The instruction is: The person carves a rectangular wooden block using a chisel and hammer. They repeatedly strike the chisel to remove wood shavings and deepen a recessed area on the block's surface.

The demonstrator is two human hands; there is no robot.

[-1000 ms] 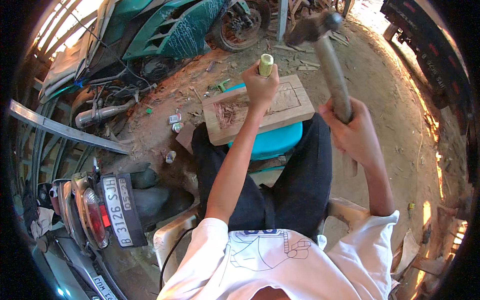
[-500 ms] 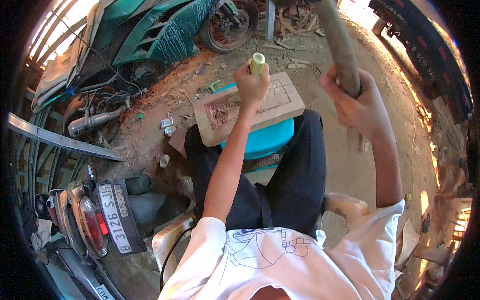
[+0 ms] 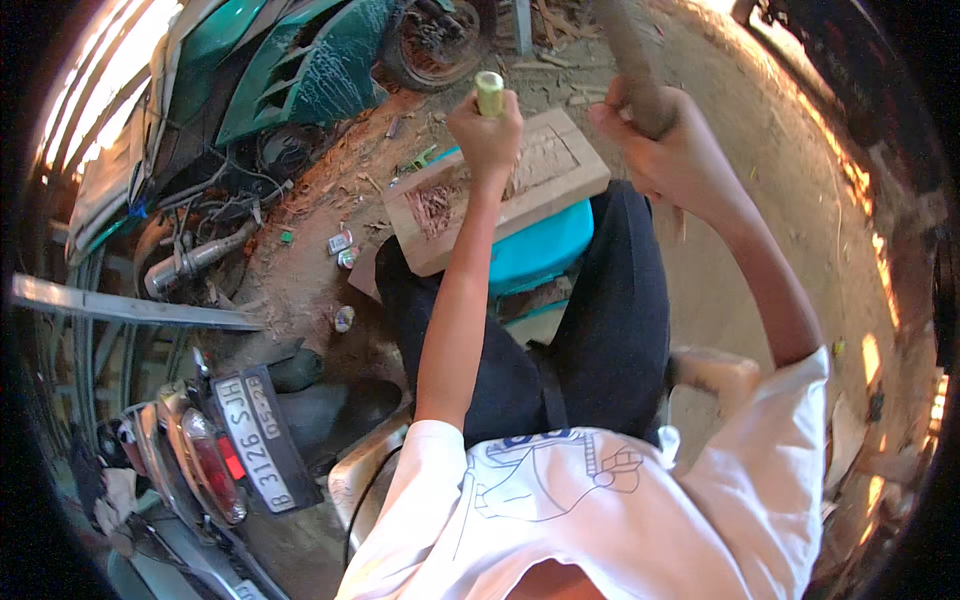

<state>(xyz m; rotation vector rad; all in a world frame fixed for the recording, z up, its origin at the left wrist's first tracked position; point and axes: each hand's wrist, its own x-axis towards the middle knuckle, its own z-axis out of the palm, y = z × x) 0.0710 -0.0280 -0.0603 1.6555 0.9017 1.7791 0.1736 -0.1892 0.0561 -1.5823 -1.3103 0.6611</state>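
Observation:
My left hand point(image 3: 487, 137) is closed around a chisel point(image 3: 489, 93), whose pale yellow-green handle stands up out of the fist; the blade is hidden below the hand. Beneath it, a thick wooden board point(image 3: 540, 192) lies slanted over a turquoise stool point(image 3: 545, 250) and against my legs. Rough, reddish chipped wood shows in a recess point(image 3: 430, 210) at the board's left part, and an outlined rectangle marks its right part. To the right, my right hand point(image 3: 670, 150) grips a thick wooden mallet point(image 3: 632, 60) by its handle, raised beside the board; its upper end leaves the picture.
A green motorcycle point(image 3: 300, 85) stands at the far left, and another motorcycle's rear with a plate point(image 3: 255, 440) is near on the left. A metal bar point(image 3: 140, 305) juts in between. Wood scraps point(image 3: 570, 25) and small litter point(image 3: 340, 243) lie on the dirt floor. Plastic chair armrests point(image 3: 715, 370) flank me.
The whole view has shifted slightly. My right hand with the mallet has come leftward, closer to the board and my left hand. The left hand still grips the chisel over the board.

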